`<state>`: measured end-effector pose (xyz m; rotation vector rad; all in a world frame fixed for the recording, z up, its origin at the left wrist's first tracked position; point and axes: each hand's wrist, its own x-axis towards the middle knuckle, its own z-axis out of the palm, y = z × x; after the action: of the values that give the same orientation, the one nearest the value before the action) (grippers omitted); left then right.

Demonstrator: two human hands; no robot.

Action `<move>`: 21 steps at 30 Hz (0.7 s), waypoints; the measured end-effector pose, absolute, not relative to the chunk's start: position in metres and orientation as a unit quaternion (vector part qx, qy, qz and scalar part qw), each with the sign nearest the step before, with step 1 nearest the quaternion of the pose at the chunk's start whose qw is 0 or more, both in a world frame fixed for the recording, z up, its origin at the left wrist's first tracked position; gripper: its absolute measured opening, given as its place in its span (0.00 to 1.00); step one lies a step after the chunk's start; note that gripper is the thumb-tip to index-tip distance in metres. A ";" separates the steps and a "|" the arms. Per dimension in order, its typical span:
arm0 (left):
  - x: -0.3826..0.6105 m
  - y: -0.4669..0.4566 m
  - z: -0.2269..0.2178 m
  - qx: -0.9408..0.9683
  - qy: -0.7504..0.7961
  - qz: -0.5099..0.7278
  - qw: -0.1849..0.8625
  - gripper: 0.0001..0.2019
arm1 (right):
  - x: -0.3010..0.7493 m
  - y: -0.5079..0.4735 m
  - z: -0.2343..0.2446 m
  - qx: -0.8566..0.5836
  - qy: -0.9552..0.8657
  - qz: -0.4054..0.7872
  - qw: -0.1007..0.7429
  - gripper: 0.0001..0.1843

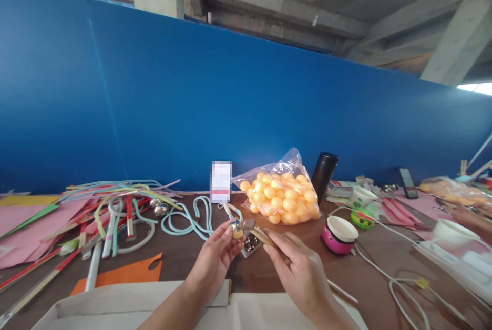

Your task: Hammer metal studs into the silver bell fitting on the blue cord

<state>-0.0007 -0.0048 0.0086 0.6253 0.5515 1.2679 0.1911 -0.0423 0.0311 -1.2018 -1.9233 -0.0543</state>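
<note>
Head view: the left hand (215,261) sits just below picture centre, thumb and fingertips pinching a small bell (236,229), shiny and round. At 3 o'clock from it, the right hand (302,271) closes its thumb and fingers on a wooden stick (264,236), whose far end points to 10 o'clock and meets the bell. Just under the bell, at 5 o'clock, a small tray of bells (250,244) lies on the brown table (269,273).

At 1 o'clock from the hands lies a clear bag of orange balls (280,194), with a black flask (324,171) just beside it. A pink cup (339,235) stands at 3 o'clock. A light blue cord (190,217) coils at 10 o'clock, and coloured strips (111,207) spread at 9 o'clock. A white box (126,302) lies at 6 o'clock. Another person's hand (471,217) shows at the far right.
</note>
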 end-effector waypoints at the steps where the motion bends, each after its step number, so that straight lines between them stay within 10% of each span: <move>1: -0.001 -0.005 0.009 0.283 0.250 0.575 0.726 0.16 | 0.191 -0.043 0.031 -0.477 -0.765 -0.023 0.432 0.17; 21: 0.000 -0.003 0.006 0.275 0.255 0.584 0.720 0.15 | 0.191 -0.043 0.030 -0.474 -0.758 -0.018 0.447 0.17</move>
<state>0.0001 -0.0032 0.0057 0.6070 0.5633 1.2903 0.1913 -0.0430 0.0304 -1.1738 -1.8774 -0.0449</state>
